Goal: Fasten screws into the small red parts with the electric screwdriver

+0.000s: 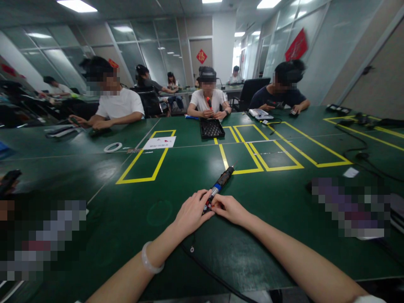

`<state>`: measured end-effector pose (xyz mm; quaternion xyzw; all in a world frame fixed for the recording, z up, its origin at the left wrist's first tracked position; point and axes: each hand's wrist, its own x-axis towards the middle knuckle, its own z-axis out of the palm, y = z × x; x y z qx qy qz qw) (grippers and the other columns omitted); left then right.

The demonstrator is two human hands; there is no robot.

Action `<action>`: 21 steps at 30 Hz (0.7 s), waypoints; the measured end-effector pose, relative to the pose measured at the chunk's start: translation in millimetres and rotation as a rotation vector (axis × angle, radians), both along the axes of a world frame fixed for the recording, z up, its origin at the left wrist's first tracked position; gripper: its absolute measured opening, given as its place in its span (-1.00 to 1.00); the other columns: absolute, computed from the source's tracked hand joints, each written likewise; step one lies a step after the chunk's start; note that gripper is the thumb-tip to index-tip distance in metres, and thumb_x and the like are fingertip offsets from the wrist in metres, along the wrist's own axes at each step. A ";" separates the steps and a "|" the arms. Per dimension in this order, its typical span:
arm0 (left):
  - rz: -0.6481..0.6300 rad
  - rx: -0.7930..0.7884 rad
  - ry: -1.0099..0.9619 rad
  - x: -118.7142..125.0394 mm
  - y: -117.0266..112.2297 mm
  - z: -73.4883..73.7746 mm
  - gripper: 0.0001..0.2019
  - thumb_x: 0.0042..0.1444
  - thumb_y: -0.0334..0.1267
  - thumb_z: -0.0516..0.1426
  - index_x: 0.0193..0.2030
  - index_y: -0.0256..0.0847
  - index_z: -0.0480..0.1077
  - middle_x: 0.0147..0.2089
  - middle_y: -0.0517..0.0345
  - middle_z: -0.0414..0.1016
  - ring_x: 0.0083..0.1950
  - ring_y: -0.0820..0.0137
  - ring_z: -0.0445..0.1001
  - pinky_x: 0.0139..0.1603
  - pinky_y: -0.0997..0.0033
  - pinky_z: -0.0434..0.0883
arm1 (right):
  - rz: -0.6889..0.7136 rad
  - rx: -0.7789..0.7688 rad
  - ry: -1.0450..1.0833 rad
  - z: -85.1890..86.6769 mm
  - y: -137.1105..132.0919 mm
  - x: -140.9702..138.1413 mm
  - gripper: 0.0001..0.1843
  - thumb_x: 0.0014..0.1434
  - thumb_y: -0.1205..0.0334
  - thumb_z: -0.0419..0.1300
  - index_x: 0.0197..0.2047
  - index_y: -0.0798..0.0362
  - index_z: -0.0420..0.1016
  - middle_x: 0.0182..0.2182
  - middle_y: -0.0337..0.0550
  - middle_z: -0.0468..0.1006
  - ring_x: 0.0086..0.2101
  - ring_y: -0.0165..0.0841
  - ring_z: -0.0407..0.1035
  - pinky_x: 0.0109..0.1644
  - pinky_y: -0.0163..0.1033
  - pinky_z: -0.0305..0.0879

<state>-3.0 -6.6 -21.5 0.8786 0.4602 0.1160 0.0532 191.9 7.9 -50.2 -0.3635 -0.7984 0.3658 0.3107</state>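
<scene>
On the green table in front of me lies an electric screwdriver (223, 179), slanting away to the right with its thin bit pointing to the far side. A blue band and a bare silver section, like an exposed motor, show along its body. My left hand (193, 213) lies over the rear part from the left, its fingers closed around it. From the right, my right hand (232, 208) is closed with fingertips pinched at the same rear part, where small red and white bits show. Exactly what those fingertips hold is hidden. A black cable (210, 271) runs below my hands to the table's near edge.
Yellow tape outlines (158, 165) mark the table (126, 219). Across it, a person works over a black tray of small parts (212, 128). A white paper (160, 142) and a white cable coil (112, 147) lie left. Black cords (353, 147) lie right. Other people sit at both sides.
</scene>
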 end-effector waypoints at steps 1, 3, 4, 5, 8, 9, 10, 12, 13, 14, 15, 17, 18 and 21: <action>0.004 0.006 0.007 0.8 0.0 0.1 -0.41 0.20 -0.06 0.05 0.34 -0.04 0.00 0.18 -0.01 0.23 0.06 0.22 0.34 0.02 0.21 0.36 | -0.001 0.000 0.010 0.6 0.2 0.0 -0.96 0.17 0.32 0.16 -0.33 0.10 0.38 -0.48 -0.28 0.43 -0.49 -0.47 0.30 -0.38 -0.42 0.14; 0.011 0.014 0.023 2.3 0.6 0.3 -0.43 0.22 -0.07 0.02 0.35 0.00 -0.01 0.17 0.00 0.24 0.04 0.22 0.35 0.00 0.21 0.37 | -0.001 0.000 0.034 2.2 0.0 0.1 -0.93 0.20 0.31 0.13 -0.33 0.10 0.38 -0.49 -0.28 0.42 -0.50 -0.48 0.28 -0.39 -0.42 0.14; 0.012 0.016 0.031 2.7 1.5 0.2 -0.43 0.23 -0.07 0.01 0.36 0.02 -0.02 0.17 0.00 0.23 0.04 0.23 0.35 -0.01 0.22 0.37 | -0.004 -0.001 0.042 3.1 -0.4 0.2 -0.92 0.22 0.30 0.12 -0.31 0.10 0.39 -0.50 -0.29 0.42 -0.50 -0.48 0.27 -0.39 -0.42 0.13; 0.013 0.019 0.035 2.6 3.1 0.0 -0.43 0.24 -0.08 0.01 0.36 0.05 -0.03 0.17 0.01 0.23 0.04 0.23 0.34 -0.01 0.22 0.37 | -0.009 -0.002 0.047 3.9 -0.8 0.4 -0.92 0.22 0.29 0.11 -0.29 0.10 0.39 -0.50 -0.29 0.41 -0.51 -0.49 0.27 -0.39 -0.42 0.13; 0.022 0.036 0.036 -1.7 12.4 -1.9 -0.46 0.25 -0.09 -0.01 0.36 0.12 -0.01 0.19 0.02 0.19 0.07 0.24 0.33 0.00 0.24 0.37 | -0.028 -0.015 0.036 5.8 -2.2 1.0 -0.92 0.23 0.29 0.10 -0.23 0.09 0.39 -0.51 -0.31 0.39 -0.51 -0.49 0.25 -0.41 -0.42 0.12; 0.032 0.046 0.033 -4.9 17.2 -2.8 -0.47 0.26 -0.09 -0.01 0.36 0.13 0.00 0.20 0.03 0.18 0.08 0.24 0.32 0.00 0.25 0.37 | -0.029 -0.019 0.025 6.2 -2.4 1.1 -0.92 0.22 0.29 0.11 -0.23 0.09 0.40 -0.51 -0.31 0.39 -0.51 -0.48 0.26 -0.40 -0.42 0.12; 0.048 0.056 0.030 -9.3 22.8 -3.8 -0.48 0.26 -0.09 -0.02 0.35 0.14 0.01 0.21 0.03 0.17 0.08 0.24 0.32 0.01 0.25 0.36 | -0.029 -0.020 0.013 6.5 -2.4 1.3 -0.92 0.22 0.29 0.11 -0.23 0.09 0.40 -0.51 -0.31 0.39 -0.50 -0.48 0.26 -0.40 -0.42 0.12; 0.096 0.073 0.022 -21.5 36.1 -5.6 -0.49 0.25 -0.08 -0.02 0.35 0.14 0.04 0.20 0.03 0.17 0.08 0.24 0.32 0.02 0.26 0.36 | -0.025 -0.024 -0.010 7.2 -2.0 1.6 -0.92 0.21 0.29 0.12 -0.25 0.09 0.41 -0.51 -0.30 0.40 -0.49 -0.47 0.28 -0.39 -0.41 0.13; 0.129 0.077 0.020 -29.5 43.6 -6.3 -0.49 0.25 -0.08 -0.02 0.34 0.14 0.05 0.20 0.03 0.18 0.07 0.24 0.33 0.03 0.26 0.36 | -0.024 -0.025 -0.019 7.7 -1.8 1.7 -0.92 0.21 0.29 0.12 -0.25 0.09 0.42 -0.50 -0.30 0.41 -0.48 -0.47 0.28 -0.38 -0.41 0.14; 0.165 0.077 0.022 -38.9 51.6 -6.9 -0.49 0.25 -0.07 -0.03 0.34 0.13 0.06 0.19 0.03 0.18 0.06 0.24 0.34 0.02 0.25 0.37 | -0.023 -0.027 -0.027 8.2 -1.6 1.8 -0.92 0.21 0.29 0.13 -0.26 0.09 0.42 -0.50 -0.29 0.42 -0.47 -0.47 0.29 -0.38 -0.41 0.14; 0.205 0.072 0.031 -49.8 59.8 -7.3 -0.49 0.25 -0.05 -0.04 0.34 0.13 0.06 0.18 0.02 0.19 0.04 0.23 0.35 0.01 0.25 0.37 | -0.022 -0.029 -0.034 8.8 -1.5 2.0 -0.93 0.20 0.29 0.13 -0.27 0.09 0.43 -0.49 -0.28 0.42 -0.47 -0.46 0.30 -0.37 -0.41 0.14; 0.296 0.056 0.063 -75.7 76.2 -8.0 -0.47 0.24 -0.01 -0.05 0.35 0.10 0.05 0.18 0.00 0.19 0.03 0.21 0.37 0.00 0.23 0.37 | -0.019 -0.034 -0.042 9.9 -1.6 2.3 -0.92 0.20 0.30 0.13 -0.27 0.09 0.44 -0.49 -0.28 0.44 -0.46 -0.46 0.31 -0.37 -0.41 0.15; 0.349 0.047 0.083 -90.6 84.0 -8.4 -0.46 0.23 0.01 -0.05 0.35 0.08 0.05 0.18 -0.02 0.19 0.04 0.19 0.37 0.00 0.22 0.37 | -0.018 -0.034 -0.045 10.2 -1.8 2.5 -0.92 0.20 0.30 0.14 -0.27 0.09 0.44 -0.49 -0.28 0.44 -0.46 -0.46 0.31 -0.37 -0.41 0.15; 0.534 0.024 0.123 -140.1 101.8 -9.8 -0.41 0.21 0.05 -0.07 0.36 -0.01 0.05 0.19 -0.09 0.19 0.08 0.12 0.36 0.03 0.17 0.36 | -0.014 -0.033 -0.051 10.3 -2.2 2.7 -0.92 0.21 0.29 0.14 -0.26 0.10 0.45 -0.48 -0.27 0.45 -0.46 -0.46 0.32 -0.37 -0.41 0.15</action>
